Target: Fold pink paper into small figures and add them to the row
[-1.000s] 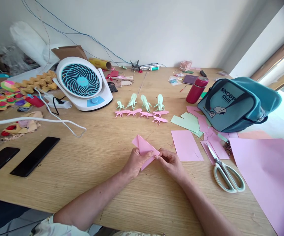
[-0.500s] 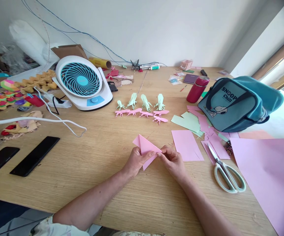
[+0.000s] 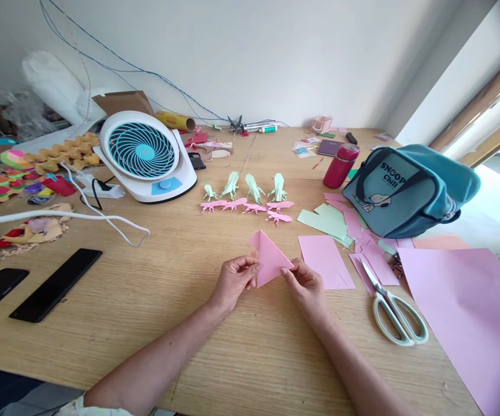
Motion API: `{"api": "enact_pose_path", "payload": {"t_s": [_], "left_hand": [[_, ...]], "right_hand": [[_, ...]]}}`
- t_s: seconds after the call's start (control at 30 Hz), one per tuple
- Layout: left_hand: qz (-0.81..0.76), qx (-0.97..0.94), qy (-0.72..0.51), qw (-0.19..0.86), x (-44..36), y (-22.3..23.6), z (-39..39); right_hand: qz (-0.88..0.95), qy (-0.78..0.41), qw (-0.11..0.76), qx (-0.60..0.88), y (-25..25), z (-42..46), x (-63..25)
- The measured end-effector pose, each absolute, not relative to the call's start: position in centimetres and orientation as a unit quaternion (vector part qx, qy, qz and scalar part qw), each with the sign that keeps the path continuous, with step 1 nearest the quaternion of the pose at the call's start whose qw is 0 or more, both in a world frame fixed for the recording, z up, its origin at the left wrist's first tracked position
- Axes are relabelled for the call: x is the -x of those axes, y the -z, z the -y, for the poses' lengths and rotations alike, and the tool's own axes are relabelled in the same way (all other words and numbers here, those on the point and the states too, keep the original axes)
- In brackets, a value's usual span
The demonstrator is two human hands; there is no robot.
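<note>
Between my two hands a pink sheet of paper (image 3: 271, 260), folded into a triangle, is held above the table. My left hand (image 3: 234, 280) pinches its left edge between thumb and fingers. On the right corner, the thumb and fingertips of my right hand (image 3: 306, 286) are closed. Just beyond stand several folded pink paper insects (image 3: 254, 208), with green folded paper insects (image 3: 255, 188) in a row behind them. A flat pink sheet (image 3: 325, 263) lies right beside my right hand.
Scissors (image 3: 395, 315) and a large pink sheet (image 3: 462, 312) lie at the right, near paper scraps (image 3: 325, 222), a red flask (image 3: 340, 166) and a teal bag (image 3: 388, 190). On the left are a fan (image 3: 143, 150), a white cable (image 3: 102, 216) and two black phones (image 3: 56, 286).
The folded pink paper has turned and now shows one triangular face, its left flap no longer spread out. My left hand has shifted from across the paper to its left edge.
</note>
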State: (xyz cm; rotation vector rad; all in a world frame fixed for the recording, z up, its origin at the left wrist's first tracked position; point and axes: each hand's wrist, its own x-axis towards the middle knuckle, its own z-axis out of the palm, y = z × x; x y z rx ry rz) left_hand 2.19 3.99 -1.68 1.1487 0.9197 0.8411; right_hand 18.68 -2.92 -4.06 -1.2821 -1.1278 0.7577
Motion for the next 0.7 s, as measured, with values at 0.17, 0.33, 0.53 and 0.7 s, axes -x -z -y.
{"api": "enact_pose_path", "payload": {"t_s": [0.17, 0.33, 0.53, 0.7], "left_hand": [[-0.393, -0.494, -0.362, 0.686, -2.27, 1.33, -3.87], [-0.392, -0.502, -0.357, 0.683, -2.23, 1.51, -3.97], [-0.389, -0.513, -0.385, 0.661, -2.1, 1.43, -4.07], [-0.366, -0.568, -0.402, 0.618, -1.8, 1.32, -4.16]], "right_hand": [[0.498, -0.325, 0.591, 0.545, 3.85, 2.87, -18.5], [0.512, -0.329, 0.594, 0.526, 3.31, 2.95, -18.39], [0.518, -0.361, 0.58, 0.514, 3.18, 3.13, -18.24], [0.531, -0.381, 0.561, 0.508, 3.5, 3.2, -18.14]]}}
